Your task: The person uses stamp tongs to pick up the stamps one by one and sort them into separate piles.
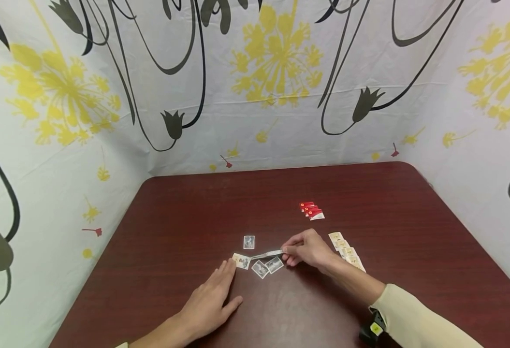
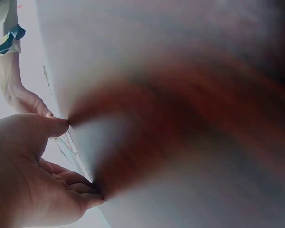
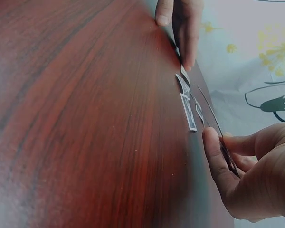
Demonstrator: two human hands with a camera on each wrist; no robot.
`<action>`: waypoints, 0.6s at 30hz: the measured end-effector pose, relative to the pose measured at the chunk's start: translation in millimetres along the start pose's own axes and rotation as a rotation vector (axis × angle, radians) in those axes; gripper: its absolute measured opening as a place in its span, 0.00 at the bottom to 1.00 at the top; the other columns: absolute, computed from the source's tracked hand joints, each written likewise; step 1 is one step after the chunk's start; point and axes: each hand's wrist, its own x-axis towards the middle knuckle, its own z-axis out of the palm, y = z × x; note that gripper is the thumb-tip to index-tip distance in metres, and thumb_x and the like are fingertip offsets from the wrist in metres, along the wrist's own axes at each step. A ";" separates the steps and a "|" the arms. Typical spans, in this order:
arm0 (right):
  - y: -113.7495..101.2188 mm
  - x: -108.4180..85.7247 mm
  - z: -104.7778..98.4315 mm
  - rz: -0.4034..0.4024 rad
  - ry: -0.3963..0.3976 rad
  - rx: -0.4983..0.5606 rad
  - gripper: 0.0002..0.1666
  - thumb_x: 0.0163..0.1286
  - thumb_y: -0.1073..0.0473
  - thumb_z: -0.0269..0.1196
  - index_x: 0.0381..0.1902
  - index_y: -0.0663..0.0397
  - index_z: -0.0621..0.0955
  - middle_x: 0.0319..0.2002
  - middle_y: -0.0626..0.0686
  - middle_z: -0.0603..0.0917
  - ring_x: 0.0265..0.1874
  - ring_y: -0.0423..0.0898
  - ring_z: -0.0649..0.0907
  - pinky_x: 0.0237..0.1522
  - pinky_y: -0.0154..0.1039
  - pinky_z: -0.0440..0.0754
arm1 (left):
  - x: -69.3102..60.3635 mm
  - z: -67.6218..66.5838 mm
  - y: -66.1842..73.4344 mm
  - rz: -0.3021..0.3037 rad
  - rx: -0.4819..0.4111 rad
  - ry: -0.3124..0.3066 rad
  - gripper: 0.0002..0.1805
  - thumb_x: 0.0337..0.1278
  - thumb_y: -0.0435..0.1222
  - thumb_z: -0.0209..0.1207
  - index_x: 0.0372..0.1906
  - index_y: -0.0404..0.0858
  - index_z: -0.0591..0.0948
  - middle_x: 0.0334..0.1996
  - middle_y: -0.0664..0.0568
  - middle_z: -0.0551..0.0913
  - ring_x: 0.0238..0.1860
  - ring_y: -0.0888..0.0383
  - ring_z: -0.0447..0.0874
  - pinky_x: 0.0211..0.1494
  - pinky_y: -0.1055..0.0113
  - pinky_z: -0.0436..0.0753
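My right hand pinches a pair of metal tweezers between thumb and fingers. The tweezer tips reach left to the edge of a pale yellow and grey stamp. My left hand rests on the table with its fingers extended, and its fingertips touch that stamp's left edge. Two grey stamps lie tilted just below the tweezers, and a single grey stamp sits upright above. In the right wrist view the tweezers' arms stand apart over the stamps. The left wrist view shows the thumb and fingers against the tabletop.
Beyond the right hand, several red and white stamps lie in an overlapping row. Several yellowish stamps overlap to the right, partly behind the right forearm. The dark red wooden table meets a patterned cloth at the back and sides.
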 end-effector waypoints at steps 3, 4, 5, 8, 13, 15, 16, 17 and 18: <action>0.6 2.6 0.0 0.007 0.000 0.003 0.09 0.73 0.75 0.64 0.44 0.82 0.85 0.28 0.64 0.89 0.21 0.43 0.86 0.30 0.39 0.91 | 0.5 0.1 -2.7 -0.001 -0.013 -0.016 0.45 0.73 0.47 0.65 0.83 0.30 0.60 0.81 0.38 0.62 0.80 0.40 0.63 0.70 0.36 0.76; 0.4 3.2 -0.2 0.008 0.000 0.003 0.09 0.73 0.75 0.64 0.44 0.83 0.85 0.28 0.64 0.89 0.21 0.43 0.86 0.30 0.39 0.91 | 0.8 -0.1 -3.1 -0.002 -0.018 -0.021 0.45 0.73 0.47 0.65 0.83 0.31 0.60 0.82 0.38 0.61 0.80 0.40 0.63 0.69 0.35 0.76; 0.5 3.9 -0.3 0.009 -0.001 0.004 0.09 0.73 0.74 0.64 0.44 0.83 0.85 0.28 0.64 0.89 0.21 0.43 0.86 0.30 0.39 0.91 | 1.1 0.0 -3.6 -0.003 -0.024 -0.027 0.45 0.73 0.47 0.65 0.83 0.31 0.60 0.82 0.38 0.61 0.80 0.40 0.62 0.69 0.35 0.76; -0.7 5.4 -0.2 0.020 0.002 0.008 0.09 0.73 0.74 0.65 0.44 0.83 0.85 0.28 0.63 0.89 0.22 0.43 0.87 0.30 0.39 0.91 | 1.9 0.2 -4.6 -0.010 -0.029 -0.047 0.46 0.74 0.48 0.65 0.84 0.32 0.59 0.82 0.39 0.60 0.80 0.40 0.62 0.69 0.34 0.76; -2.1 10.2 0.0 0.029 0.004 0.018 0.09 0.73 0.74 0.65 0.44 0.82 0.85 0.28 0.63 0.89 0.22 0.43 0.87 0.30 0.39 0.91 | 2.3 -0.3 -5.8 -0.009 -0.028 -0.060 0.46 0.74 0.49 0.65 0.84 0.32 0.59 0.82 0.39 0.60 0.80 0.40 0.62 0.68 0.34 0.77; -2.6 12.5 0.2 0.027 0.004 0.015 0.09 0.73 0.74 0.65 0.44 0.82 0.85 0.28 0.63 0.89 0.21 0.43 0.87 0.31 0.39 0.91 | 2.6 -0.8 -6.3 -0.008 -0.030 -0.061 0.46 0.74 0.49 0.65 0.84 0.33 0.59 0.82 0.38 0.60 0.80 0.39 0.62 0.68 0.34 0.77; -3.0 13.6 0.4 0.027 0.000 0.011 0.09 0.73 0.74 0.65 0.44 0.82 0.85 0.28 0.63 0.89 0.21 0.43 0.87 0.31 0.39 0.91 | 2.8 -1.0 -6.6 -0.009 -0.031 -0.063 0.46 0.74 0.49 0.65 0.84 0.33 0.58 0.82 0.38 0.60 0.79 0.39 0.63 0.68 0.33 0.77; -3.4 14.7 0.5 0.028 -0.003 0.007 0.09 0.74 0.74 0.65 0.44 0.81 0.85 0.28 0.63 0.89 0.21 0.43 0.87 0.31 0.39 0.91 | 3.2 -1.2 -7.0 -0.010 -0.033 -0.065 0.46 0.74 0.49 0.64 0.84 0.34 0.58 0.82 0.38 0.60 0.79 0.38 0.63 0.67 0.33 0.77; -3.8 15.7 0.6 0.030 -0.008 0.003 0.09 0.74 0.74 0.65 0.44 0.81 0.86 0.28 0.63 0.89 0.22 0.43 0.87 0.31 0.40 0.91 | 3.5 -1.6 -7.3 -0.011 -0.037 -0.070 0.46 0.74 0.49 0.64 0.85 0.34 0.58 0.82 0.38 0.60 0.79 0.38 0.63 0.67 0.33 0.77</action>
